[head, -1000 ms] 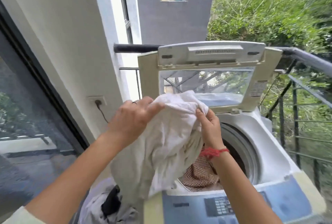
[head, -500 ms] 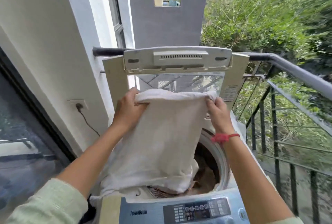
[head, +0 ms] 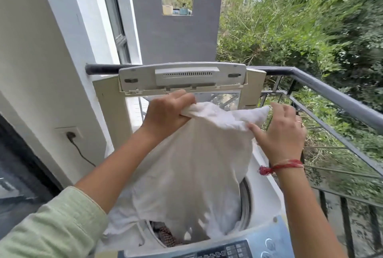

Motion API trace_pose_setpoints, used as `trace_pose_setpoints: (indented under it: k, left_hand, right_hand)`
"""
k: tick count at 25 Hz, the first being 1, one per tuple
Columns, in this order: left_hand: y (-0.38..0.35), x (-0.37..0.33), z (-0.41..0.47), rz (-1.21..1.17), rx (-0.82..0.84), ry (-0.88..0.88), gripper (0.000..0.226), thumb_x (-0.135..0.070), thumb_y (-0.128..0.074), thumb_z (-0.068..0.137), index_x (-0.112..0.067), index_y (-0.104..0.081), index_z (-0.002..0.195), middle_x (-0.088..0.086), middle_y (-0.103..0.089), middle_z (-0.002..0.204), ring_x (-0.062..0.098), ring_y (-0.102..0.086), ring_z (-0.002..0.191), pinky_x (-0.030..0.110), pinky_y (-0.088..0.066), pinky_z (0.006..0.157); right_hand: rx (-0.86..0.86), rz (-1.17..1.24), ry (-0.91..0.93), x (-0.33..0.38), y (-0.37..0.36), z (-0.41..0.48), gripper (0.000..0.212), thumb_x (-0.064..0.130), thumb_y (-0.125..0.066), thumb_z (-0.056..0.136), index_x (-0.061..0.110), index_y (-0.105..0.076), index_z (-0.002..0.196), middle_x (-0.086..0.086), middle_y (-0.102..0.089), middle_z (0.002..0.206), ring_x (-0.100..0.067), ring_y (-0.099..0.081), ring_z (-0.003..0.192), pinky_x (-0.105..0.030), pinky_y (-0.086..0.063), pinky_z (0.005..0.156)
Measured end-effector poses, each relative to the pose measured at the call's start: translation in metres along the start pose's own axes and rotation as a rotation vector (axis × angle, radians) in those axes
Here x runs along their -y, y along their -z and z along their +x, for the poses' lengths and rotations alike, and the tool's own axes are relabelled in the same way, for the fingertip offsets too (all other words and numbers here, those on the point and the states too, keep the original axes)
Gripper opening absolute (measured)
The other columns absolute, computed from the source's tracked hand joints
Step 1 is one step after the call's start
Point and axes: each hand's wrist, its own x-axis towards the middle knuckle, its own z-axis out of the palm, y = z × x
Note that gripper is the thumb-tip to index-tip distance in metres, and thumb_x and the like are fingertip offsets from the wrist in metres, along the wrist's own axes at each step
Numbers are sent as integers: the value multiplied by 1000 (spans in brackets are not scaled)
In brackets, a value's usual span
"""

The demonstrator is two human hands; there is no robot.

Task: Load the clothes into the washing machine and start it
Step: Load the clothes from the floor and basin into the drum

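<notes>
Both hands are raised at mid-frame before the washer's upright lid. Left hand is clenched round the upper left corner of the cloth. Right hand is loose, fingers spread, with only the thumb lying on the cloth's upper right edge. Between them hangs the cloth, white, soft and creased, bunched at the top and widening downward. Its lower part sinks into the drum at bottom centre, over a brown checked fabric, just above the panel.
</notes>
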Motion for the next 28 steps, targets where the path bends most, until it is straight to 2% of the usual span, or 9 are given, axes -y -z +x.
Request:
trace_pose_setpoints:
  k: [3,6,8,12,16,19,22,24,28]
  left_hand:
    - [-17,-23,-5,-12,-55,-277,13,-25,-61,83,-26,-50,89,0,-64,76,22,-57,51,24,-41,40]
    - [-21,-33,-8,-19,24,-239,16,-37,-60,80,-26,-51,89,-3,-63,79,19,-56,53,26,-45,43]
    - [-13,-24,-17,-74,329,95,33,-52,-66,68,-30,-58,92,-10,-63,84,14,-58,68,30,-50,57]
    - [-29,-13,-72,-202,1044,430,32,-44,-81,62,-31,-57,80,-16,-57,87,8,-57,84,27,-42,66]
    - [-54,-8,-92,-860,329,840,21,-30,-68,67,-14,-62,78,-16,-57,70,0,-50,62,19,-37,59]
    - [-45,-1,-76,-711,61,733,19,-34,-52,76,-18,-43,71,-13,-40,54,4,-36,53,23,-29,50]
    - [-28,0,-85,-195,545,260,44,-54,-56,78,-25,-40,107,-10,-45,65,18,-52,60,27,-33,53]
    - [-16,-2,-105,56,1030,96,75,-48,-64,79,-38,-17,137,-5,-59,92,21,-61,83,31,-44,62]
    - [-5,-12,-138,-118,992,-157,99,-15,-66,82,-50,6,140,-1,-53,101,20,-57,66,37,-49,52]
  right_hand:
    - [328,47,377,31,-7,-19,109,48,-78,65,30,-11,149,-1,-34,148,-20,-33,136,-48,-19,114]
    - [429,177,396,35,-45,-34,54,26,-67,78,26,-46,128,-3,-64,103,-31,-62,97,-46,-47,89]
    - [323,226,354,25,-51,-38,32,16,-56,76,24,-56,107,-1,-62,91,-33,-62,79,-42,-50,60]
    - [203,329,491,21,-46,-31,18,10,-62,68,18,-64,84,3,-48,83,-22,-54,66,-31,-43,50]
    - [127,516,494,13,-46,-14,23,-7,-70,64,3,-53,73,0,-42,89,-8,-41,76,-15,-38,64]
    - [132,530,347,-2,-49,-16,29,-4,-75,67,5,-48,75,2,-45,73,-9,-38,63,-21,-34,55]
    - [511,572,264,-11,-47,-22,36,15,-83,68,12,-56,92,11,-58,76,-3,-52,69,-23,-42,61]
    - [1032,496,211,-24,-42,-24,41,19,-82,69,23,-62,104,14,-67,90,7,-58,80,-16,-47,74]
    - [1637,382,166,-46,-57,-23,46,24,-82,70,23,-62,112,4,-70,105,-10,-64,99,-25,-51,87]
